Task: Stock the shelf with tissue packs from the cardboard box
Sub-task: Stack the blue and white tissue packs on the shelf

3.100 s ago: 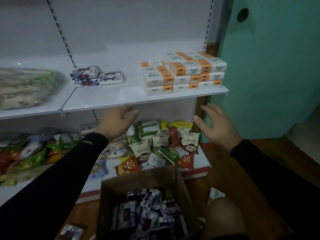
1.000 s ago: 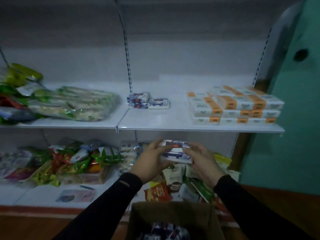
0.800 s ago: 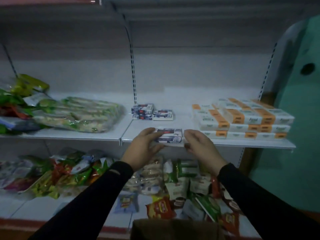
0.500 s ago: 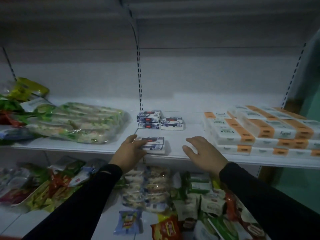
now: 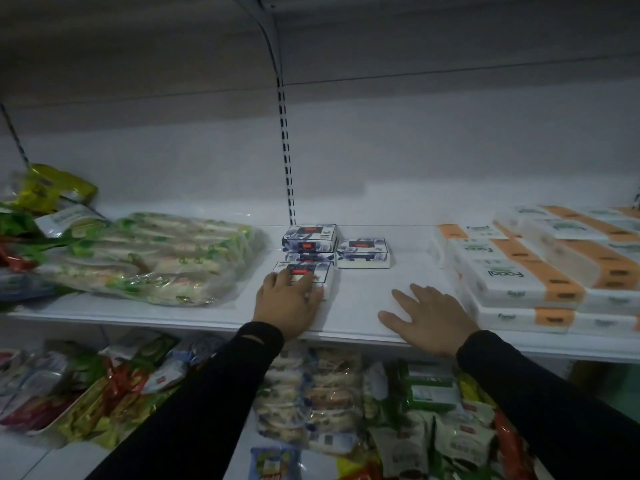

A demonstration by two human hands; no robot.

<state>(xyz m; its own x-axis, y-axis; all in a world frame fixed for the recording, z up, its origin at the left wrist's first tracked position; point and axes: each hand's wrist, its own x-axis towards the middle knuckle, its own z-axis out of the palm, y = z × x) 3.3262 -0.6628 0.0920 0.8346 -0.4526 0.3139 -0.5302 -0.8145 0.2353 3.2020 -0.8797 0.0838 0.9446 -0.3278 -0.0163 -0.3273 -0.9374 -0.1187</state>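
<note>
Left hand (image 5: 289,303) lies on top of a tissue pack (image 5: 308,273) on the white shelf (image 5: 360,306), fingers gently bent over it. Right hand (image 5: 429,317), right of that pack, rests flat and spread on the shelf. Behind the pack sit a two-pack stack (image 5: 309,241) and a single pack (image 5: 363,253).

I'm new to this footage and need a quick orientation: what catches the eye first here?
The left hand at mid-shelf, fingers laid on a blue-and-white tissue pack in front of a stack of the same packs. The right hand lies open on the white shelf beside it. At far right sit orange-banded facial tissue packs.
</note>
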